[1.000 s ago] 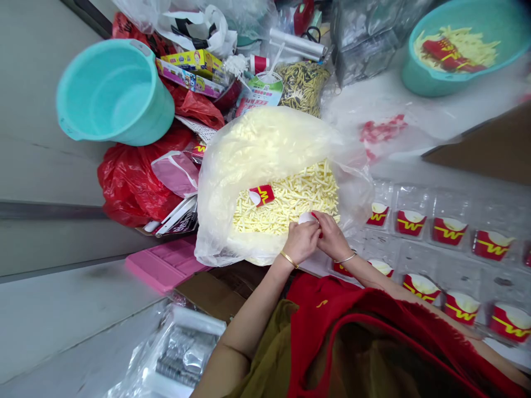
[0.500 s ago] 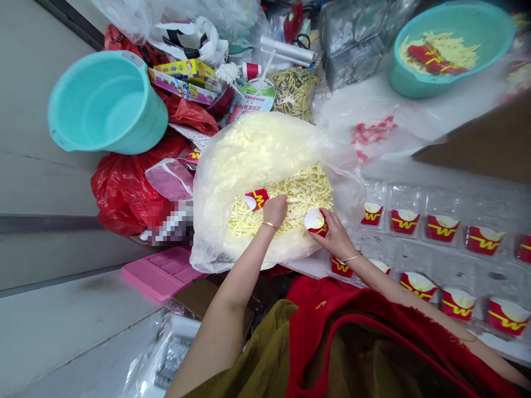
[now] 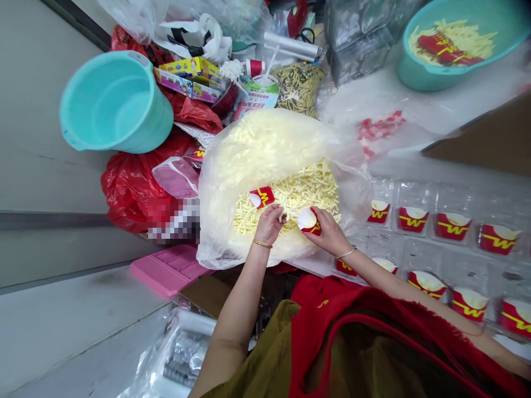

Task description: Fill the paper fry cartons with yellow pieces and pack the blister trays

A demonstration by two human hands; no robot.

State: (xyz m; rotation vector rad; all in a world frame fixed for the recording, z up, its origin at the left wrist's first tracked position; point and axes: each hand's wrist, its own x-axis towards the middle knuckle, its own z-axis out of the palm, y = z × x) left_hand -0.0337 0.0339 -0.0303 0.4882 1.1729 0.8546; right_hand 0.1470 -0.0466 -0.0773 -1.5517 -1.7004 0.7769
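My left hand (image 3: 270,224) is closed, pinching a few pale yellow fry-shaped pieces (image 3: 284,212) between thumb and fingers. My right hand (image 3: 328,232) grips a small red fries carton (image 3: 312,223) with a white inner face, its mouth tilted toward the left hand. Whether any pieces are inside it I cannot make out. Both hands are over a large clear plastic bag (image 3: 249,143) heaped with loose fry-shaped pieces (image 3: 317,185). Another red carton (image 3: 264,196) with a yellow zigzag mark lies on the heap, just beyond my left hand.
Clear plastic boxes holding red cartons (image 3: 453,226) stand in rows at right. A teal basin (image 3: 418,72) with fries and cartons is at the far right, a teal bucket (image 3: 112,105) at left. Red bags (image 3: 133,190), a pink tray (image 3: 166,271) and brown cardboard (image 3: 489,132) surround the bag.
My left hand has lifted from the heap, drawing back with pieces pinched in its fingers. My right hand has brought the carton slightly left, nearer to it. The view has shifted a little.
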